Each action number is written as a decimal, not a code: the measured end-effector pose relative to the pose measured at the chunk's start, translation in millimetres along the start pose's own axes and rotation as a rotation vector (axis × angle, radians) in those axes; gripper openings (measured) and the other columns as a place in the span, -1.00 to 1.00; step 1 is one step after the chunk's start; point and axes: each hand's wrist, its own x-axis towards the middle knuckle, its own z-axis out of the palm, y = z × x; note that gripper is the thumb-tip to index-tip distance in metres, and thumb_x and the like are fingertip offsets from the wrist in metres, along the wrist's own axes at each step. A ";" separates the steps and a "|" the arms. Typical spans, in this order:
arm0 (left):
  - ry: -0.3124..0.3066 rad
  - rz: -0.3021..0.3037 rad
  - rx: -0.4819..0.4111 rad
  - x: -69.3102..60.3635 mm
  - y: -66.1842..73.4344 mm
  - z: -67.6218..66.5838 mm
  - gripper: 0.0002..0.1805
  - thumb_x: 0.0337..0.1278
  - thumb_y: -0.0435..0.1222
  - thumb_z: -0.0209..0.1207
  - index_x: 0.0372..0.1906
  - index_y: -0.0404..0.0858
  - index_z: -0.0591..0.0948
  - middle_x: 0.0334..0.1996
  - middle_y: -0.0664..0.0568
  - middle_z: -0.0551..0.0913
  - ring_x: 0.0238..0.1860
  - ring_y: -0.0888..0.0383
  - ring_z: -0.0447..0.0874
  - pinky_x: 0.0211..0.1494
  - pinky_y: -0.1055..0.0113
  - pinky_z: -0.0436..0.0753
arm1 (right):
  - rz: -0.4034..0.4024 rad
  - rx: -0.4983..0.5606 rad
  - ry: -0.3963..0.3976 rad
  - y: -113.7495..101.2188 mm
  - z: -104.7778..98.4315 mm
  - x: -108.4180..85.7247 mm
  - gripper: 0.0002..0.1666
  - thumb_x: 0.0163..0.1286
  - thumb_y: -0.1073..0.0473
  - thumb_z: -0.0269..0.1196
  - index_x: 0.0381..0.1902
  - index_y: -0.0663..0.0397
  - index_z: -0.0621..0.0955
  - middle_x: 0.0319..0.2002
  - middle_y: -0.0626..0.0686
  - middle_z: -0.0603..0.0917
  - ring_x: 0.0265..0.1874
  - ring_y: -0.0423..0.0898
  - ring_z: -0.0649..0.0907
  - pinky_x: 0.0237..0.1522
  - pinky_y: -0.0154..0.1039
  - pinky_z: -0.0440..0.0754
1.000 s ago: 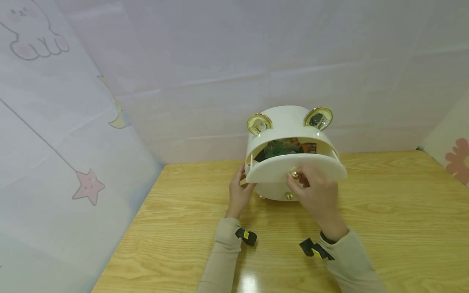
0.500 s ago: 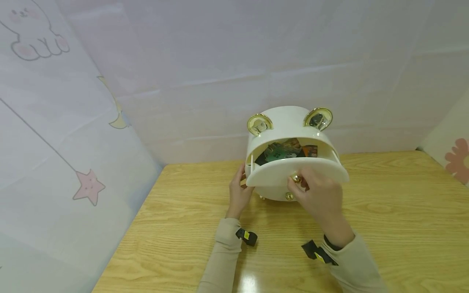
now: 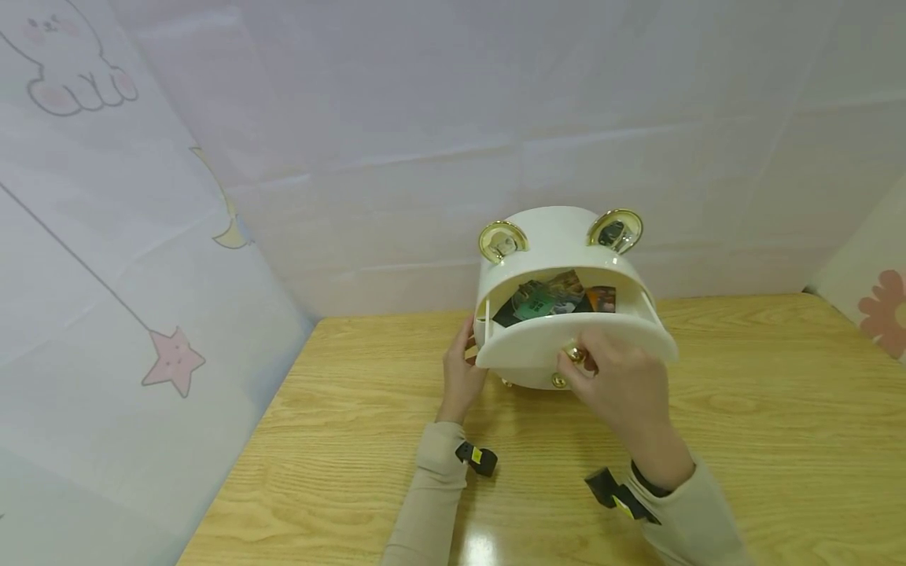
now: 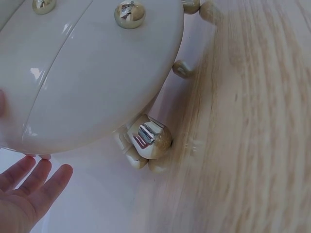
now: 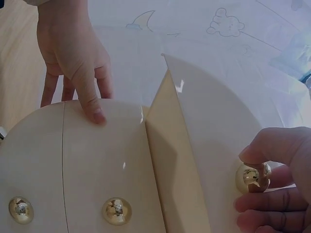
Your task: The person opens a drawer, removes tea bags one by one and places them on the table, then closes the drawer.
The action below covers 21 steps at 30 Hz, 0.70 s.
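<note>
A white rounded box (image 3: 552, 236) with gold-rimmed ears stands on the table, its top drawer (image 3: 524, 344) pulled partway out. Dark, green and orange printed items (image 3: 541, 303) lie inside that drawer. My right hand (image 3: 626, 385) pinches the drawer's gold knob (image 5: 253, 177) between thumb and fingers. At the box's left side is my left hand (image 3: 463, 377); in the right wrist view its thumb rests on the front edge of the box and the other fingers reach along the side. Two more gold knobs (image 5: 117, 210) show on the lower fronts.
The wooden table (image 3: 340, 456) reaches back to a pale cloth wall (image 3: 396, 157). A second cloth with a pink star (image 3: 173, 362) hangs at the left, and one with a red flower (image 3: 885, 313) at the right. Gold feet (image 4: 149, 138) support the box.
The top drawer has come further out toward me, along with my right hand on its knob, and more of the printed items shows. My left hand has stayed at the box's side.
</note>
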 end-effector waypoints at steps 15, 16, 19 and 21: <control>-0.007 -0.020 -0.026 3.7 2.5 1.8 -0.41 0.04 -0.59 0.10 0.25 -0.46 0.28 0.01 -0.32 0.48 -0.06 -0.20 0.51 -0.10 0.10 0.60 | -0.044 -0.028 -0.050 -5.3 -10.2 2.5 -0.59 0.21 -0.06 -0.05 -0.70 0.07 0.34 -0.79 -0.08 0.35 -0.85 -0.22 0.24 -0.84 -0.38 0.04; -0.008 -0.022 -0.026 3.9 2.4 1.7 -0.41 0.04 -0.60 0.10 0.25 -0.46 0.28 0.01 -0.32 0.47 -0.06 -0.20 0.51 -0.10 0.11 0.61 | -0.046 -0.036 -0.057 -5.6 -11.2 2.4 -0.58 0.22 -0.07 -0.07 -0.70 0.06 0.33 -0.79 -0.09 0.34 -0.85 -0.22 0.23 -0.84 -0.38 0.04; -0.013 -0.023 -0.025 4.3 1.7 1.3 -0.40 0.04 -0.60 0.10 0.26 -0.44 0.27 0.03 -0.31 0.47 -0.06 -0.21 0.50 -0.11 0.15 0.61 | -0.053 -0.046 -0.067 -6.2 -13.2 1.4 -0.57 0.24 -0.08 -0.08 -0.70 0.05 0.32 -0.79 -0.11 0.32 -0.84 -0.24 0.21 -0.84 -0.39 0.03; -0.012 -0.029 -0.024 4.6 1.3 1.3 -0.40 0.05 -0.58 0.10 0.26 -0.42 0.28 0.04 -0.30 0.47 -0.06 -0.20 0.50 -0.11 0.15 0.61 | -0.058 -0.045 -0.069 -6.4 -14.1 0.8 -0.58 0.24 -0.07 -0.08 -0.69 0.05 0.31 -0.79 -0.12 0.32 -0.84 -0.25 0.20 -0.84 -0.40 0.03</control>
